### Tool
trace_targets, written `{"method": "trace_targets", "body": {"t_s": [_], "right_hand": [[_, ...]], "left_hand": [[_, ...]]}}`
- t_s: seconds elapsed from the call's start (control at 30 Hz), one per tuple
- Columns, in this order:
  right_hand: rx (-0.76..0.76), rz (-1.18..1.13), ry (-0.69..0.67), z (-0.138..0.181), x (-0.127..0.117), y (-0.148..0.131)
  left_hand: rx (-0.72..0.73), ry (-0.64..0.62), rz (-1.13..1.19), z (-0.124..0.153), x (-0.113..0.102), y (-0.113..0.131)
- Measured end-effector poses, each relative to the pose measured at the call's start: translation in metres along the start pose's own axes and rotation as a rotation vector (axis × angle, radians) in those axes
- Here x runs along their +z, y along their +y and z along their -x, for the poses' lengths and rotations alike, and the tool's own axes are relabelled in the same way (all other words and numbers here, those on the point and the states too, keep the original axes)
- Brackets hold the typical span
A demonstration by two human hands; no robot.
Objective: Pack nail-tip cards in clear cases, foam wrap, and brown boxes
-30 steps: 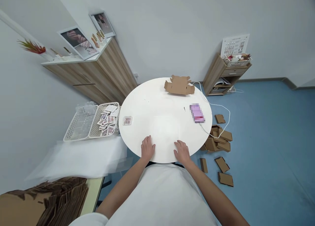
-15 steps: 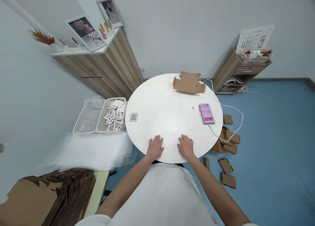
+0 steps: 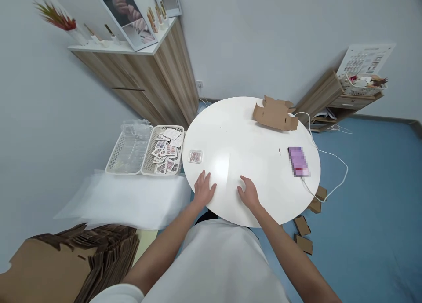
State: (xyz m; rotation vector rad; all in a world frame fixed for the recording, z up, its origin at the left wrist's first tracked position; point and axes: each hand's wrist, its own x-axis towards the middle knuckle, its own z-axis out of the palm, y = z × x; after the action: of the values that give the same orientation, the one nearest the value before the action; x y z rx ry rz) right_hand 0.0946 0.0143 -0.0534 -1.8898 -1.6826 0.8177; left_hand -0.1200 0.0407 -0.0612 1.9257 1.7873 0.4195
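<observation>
cards (image 3: 167, 147) were heaped in a basket (image 3: 158, 174), the pack (image 3: 195, 156) was seen unboxed on the table (image 3: 244, 140) beyond the left hand (image 3: 202, 192), spread and empty, nothing was gripped by the parted fingers of the right hand (image 3: 249, 195), the carton (image 3: 275, 114) was not yet closed, and boxes (image 3: 302, 226) were already folded on the floor (image 3: 362, 184).

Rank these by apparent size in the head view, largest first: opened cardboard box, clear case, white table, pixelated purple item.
1. White table
2. Opened cardboard box
3. Pixelated purple item
4. Clear case
</observation>
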Motion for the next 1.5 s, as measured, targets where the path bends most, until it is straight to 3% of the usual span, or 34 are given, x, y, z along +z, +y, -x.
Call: {"method": "trace_targets", "body": {"t_s": [0.17, 0.3, 0.53, 0.8, 0.97, 1.17, 1.3, 1.5], "right_hand": [[0.143, -0.249, -0.213, -0.055, 0.044, -0.059], [0.22, -0.404, -0.321, -0.089, 0.076, -0.094], [0.303, -0.61, -0.394, -0.104, 0.104, -0.123], [0.291, -0.686, -0.323, -0.099, 0.119, -0.126], [0.209, -0.62, -0.187, -0.084, 0.103, -0.103], [0.12, -0.551, -0.046, -0.049, 0.052, -0.061], [0.125, -0.566, 0.004, -0.014, 0.011, -0.022], [0.183, -0.609, -0.11, 0.03, -0.026, 0.04]], "left_hand": [[-0.257, 0.096, 0.207, -0.057, -0.028, -0.043], [-0.41, 0.053, 0.349, -0.082, -0.035, -0.06], [-0.429, -0.022, 0.4, -0.088, -0.038, -0.072], [-0.452, 0.041, 0.528, -0.089, -0.042, -0.072], [-0.383, 0.099, 0.637, -0.079, -0.032, -0.052], [-0.167, 0.075, 0.727, -0.057, -0.01, 0.0], [-0.065, -0.036, 0.752, -0.033, 0.01, 0.037], [-0.083, -0.228, 0.687, 0.004, 0.04, 0.074]]}}
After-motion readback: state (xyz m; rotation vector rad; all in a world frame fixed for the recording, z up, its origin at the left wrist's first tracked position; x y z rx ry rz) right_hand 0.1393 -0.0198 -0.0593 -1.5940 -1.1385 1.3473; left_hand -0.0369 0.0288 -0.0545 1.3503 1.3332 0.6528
